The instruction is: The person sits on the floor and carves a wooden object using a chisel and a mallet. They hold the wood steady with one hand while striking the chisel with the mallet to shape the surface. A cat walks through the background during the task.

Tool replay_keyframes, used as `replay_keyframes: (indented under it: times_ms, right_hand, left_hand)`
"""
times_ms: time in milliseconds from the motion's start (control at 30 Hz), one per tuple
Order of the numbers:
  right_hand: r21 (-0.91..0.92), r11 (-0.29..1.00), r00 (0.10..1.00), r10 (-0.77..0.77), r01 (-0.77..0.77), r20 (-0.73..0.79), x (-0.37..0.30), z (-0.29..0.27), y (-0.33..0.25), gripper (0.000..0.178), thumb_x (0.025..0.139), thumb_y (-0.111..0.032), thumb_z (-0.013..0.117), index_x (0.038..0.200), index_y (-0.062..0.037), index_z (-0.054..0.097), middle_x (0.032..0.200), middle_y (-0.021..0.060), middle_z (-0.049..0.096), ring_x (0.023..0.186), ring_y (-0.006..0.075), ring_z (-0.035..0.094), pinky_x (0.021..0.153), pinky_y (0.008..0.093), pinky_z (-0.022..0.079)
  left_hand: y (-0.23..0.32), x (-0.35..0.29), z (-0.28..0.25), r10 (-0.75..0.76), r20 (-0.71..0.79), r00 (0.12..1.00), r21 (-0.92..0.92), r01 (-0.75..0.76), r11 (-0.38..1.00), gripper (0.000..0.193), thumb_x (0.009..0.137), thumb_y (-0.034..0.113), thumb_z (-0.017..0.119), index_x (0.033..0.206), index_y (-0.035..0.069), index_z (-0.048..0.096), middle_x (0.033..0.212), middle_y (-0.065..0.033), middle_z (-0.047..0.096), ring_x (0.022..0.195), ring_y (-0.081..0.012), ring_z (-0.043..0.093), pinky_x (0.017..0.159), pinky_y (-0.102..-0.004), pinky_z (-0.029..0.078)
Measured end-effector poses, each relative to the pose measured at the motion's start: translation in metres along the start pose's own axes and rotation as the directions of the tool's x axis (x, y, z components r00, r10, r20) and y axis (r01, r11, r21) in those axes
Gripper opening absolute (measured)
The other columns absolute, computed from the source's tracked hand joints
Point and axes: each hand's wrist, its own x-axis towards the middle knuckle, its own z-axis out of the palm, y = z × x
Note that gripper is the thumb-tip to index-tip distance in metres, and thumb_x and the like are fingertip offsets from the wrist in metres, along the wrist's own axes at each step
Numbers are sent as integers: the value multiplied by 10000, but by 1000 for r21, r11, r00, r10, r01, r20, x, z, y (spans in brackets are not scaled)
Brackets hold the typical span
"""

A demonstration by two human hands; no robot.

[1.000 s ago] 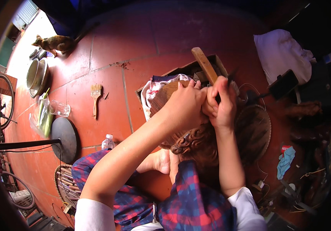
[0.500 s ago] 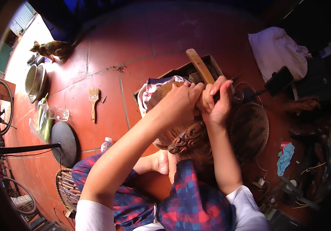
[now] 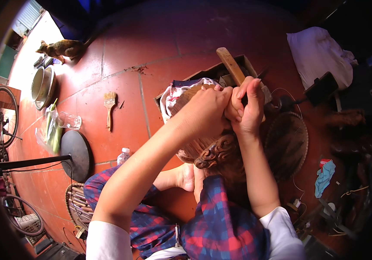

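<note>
My left hand [image 3: 205, 110] and my right hand [image 3: 247, 108] are clenched side by side, knuckles touching, over a carved wooden piece with curled scrolls [image 3: 215, 152]. A pale wooden handle [image 3: 230, 65] slants up and away from between the two fists; its lower end is hidden inside them. A thin dark tool tip [image 3: 261, 73] pokes out just beyond my right hand. Below my forearms are my lap in blue-and-red plaid cloth [image 3: 220, 225] and a bare foot [image 3: 188, 177].
An open box with a patterned cloth [image 3: 173, 93] sits behind the hands, and a round woven tray [image 3: 289, 143] lies to the right. On the red tile floor to the left are a paintbrush [image 3: 109, 106], a glass [image 3: 70, 121], a plastic bottle [image 3: 124, 155], a fan base [image 3: 75, 154], bowls [image 3: 43, 84] and a cat [image 3: 62, 48]. White cloth [image 3: 320, 54] lies at the far right.
Both fists and the handle have shifted slightly away from me, staying clasped together. The grip is the same.
</note>
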Motion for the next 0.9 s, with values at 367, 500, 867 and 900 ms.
replay_keyframes:
  times_ms: [367,500,867,900]
  right_hand:
    - [40,996,984,-88,83,155,6,8,7,397,970,-414,456,750,-83,438,459,2,333,334,69,277,316,222,201]
    - [94,984,969,129,-151,212,2,11,-8,389,976,-385,458,746,-72,440,457,10,358,319,79,313,310,218,256]
    - [-91,977,980,197,-194,32,-2,4,-4,317,957,-246,543,706,-99,418,452,-36,355,311,46,295,296,216,232]
    - [-65,982,984,179,-179,-6,2,5,1,324,960,-242,537,699,-101,409,453,-38,350,312,45,294,296,217,229]
  left_hand:
    - [-8,-6,-12,-87,30,996,-173,91,981,490,626,123,744,1036,-14,514,1045,-255,595,999,-445,555,913,-446,435]
    - [-4,-20,-2,-17,-105,994,-2,17,1000,525,662,234,758,1058,10,498,1041,-233,598,1063,-460,525,990,-476,386]
    - [9,-10,15,-165,-151,975,265,201,943,481,656,215,712,1051,-17,565,1269,-348,455,1215,-532,393,1028,-583,325]
    - [6,-5,10,-183,-108,977,244,204,948,473,648,200,713,1043,-13,563,1249,-343,472,1198,-527,413,1027,-575,333]
